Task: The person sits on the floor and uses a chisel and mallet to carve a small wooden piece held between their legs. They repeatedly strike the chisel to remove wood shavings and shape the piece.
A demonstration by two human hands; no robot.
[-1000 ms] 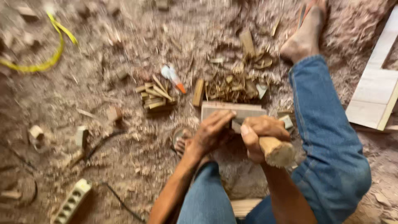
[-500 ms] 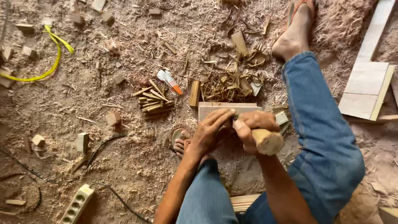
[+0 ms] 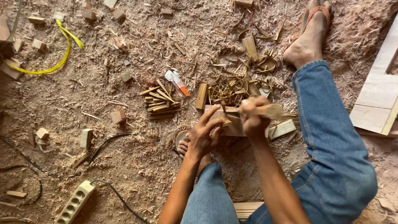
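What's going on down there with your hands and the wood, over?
Right hand gripping wooden-handled tool. Left hand steadying small wood piece on wooden block. Shavings heaped just beyond, none between the hands.

open sawdust floor left w/ few offcuts (image 3: 118, 116), stick pile (image 3: 161, 99), shavings heap (image 3: 238, 87) ahead

Pale tan sawdust and wood shavings (image 3: 124, 166) cover the ground. The denim jeans (image 3: 336, 166) are mid blue, faded lighter along the creases. A bright yellow flat strap (image 3: 62, 58) curls at upper left. The small tube (image 3: 176, 81) is white with an orange-red end. The plastic power strip (image 3: 75, 202) is cream, and its thin cable (image 3: 120, 199) is black. The rubber sandal strap (image 3: 317, 10) is reddish brown. The flat planed boards (image 3: 379, 95) at right are pale cream.
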